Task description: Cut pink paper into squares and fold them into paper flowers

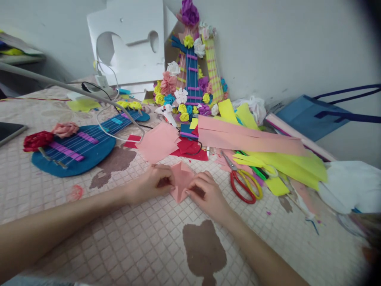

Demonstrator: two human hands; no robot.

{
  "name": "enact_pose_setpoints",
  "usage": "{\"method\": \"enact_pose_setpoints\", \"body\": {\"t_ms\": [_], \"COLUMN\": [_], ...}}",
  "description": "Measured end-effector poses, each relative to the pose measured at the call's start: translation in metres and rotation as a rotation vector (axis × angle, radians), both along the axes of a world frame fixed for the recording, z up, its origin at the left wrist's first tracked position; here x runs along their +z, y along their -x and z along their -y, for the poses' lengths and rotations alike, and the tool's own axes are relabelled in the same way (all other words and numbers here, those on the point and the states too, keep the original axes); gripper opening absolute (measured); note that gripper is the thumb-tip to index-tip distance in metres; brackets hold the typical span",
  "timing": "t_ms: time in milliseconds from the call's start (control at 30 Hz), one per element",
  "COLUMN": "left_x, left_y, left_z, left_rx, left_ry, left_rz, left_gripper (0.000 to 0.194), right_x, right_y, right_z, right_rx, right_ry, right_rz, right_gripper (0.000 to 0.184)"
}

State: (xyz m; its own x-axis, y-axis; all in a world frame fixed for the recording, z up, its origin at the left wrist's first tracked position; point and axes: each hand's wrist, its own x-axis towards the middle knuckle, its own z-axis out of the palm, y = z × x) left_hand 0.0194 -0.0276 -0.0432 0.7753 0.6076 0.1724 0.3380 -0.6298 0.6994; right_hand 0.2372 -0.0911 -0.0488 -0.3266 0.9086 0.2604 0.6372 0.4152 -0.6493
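A small pink crepe paper piece (182, 176), creased with its edges folded in, is held between my two hands over the table. My left hand (156, 180) pinches its left edge with thumb and fingertips. On the opposite side, my right hand (206, 194) has the right edge in a pinch. Just behind lies a larger stack of pink paper (157, 141), beside red paper scraps (190, 147). To the right of my right hand rest red-handled scissors (241, 186), with yellow-handled scissors (253, 182) against them.
A blue guitar-shaped craft (74, 153) with paper roses lies at the left. Flower-covered guitar crafts (192, 75) lean on the wall near a white glue gun (166, 114). A white cable (119, 95) crosses the left side. Yellow paper strips (297, 169) and a blue bag (312, 115) are at right.
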Motion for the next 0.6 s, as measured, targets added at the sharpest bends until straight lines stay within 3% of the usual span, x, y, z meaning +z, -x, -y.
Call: {"method": "enact_pose_setpoints", "body": {"t_ms": [200, 400, 600], "left_x": [-0.002, -0.010, -0.008], "left_y": [-0.003, -0.007, -0.009], "left_z": [0.005, 0.013, 0.015], "left_rx": [0.061, 0.211, 0.230], "left_ry": [-0.057, -0.107, -0.088], "left_rz": [-0.019, -0.067, -0.108], "left_gripper": [0.012, 0.005, 0.007], "right_x": [0.000, -0.002, -0.003], "right_y": [0.007, 0.011, 0.008], "right_z": [-0.004, -0.005, -0.004], "right_rx": [-0.030, -0.055, -0.039], "right_ry": [0.018, 0.028, 0.028], "right_rz": [-0.021, 0.013, 0.006], "right_gripper": [0.008, 0.015, 0.009]}}
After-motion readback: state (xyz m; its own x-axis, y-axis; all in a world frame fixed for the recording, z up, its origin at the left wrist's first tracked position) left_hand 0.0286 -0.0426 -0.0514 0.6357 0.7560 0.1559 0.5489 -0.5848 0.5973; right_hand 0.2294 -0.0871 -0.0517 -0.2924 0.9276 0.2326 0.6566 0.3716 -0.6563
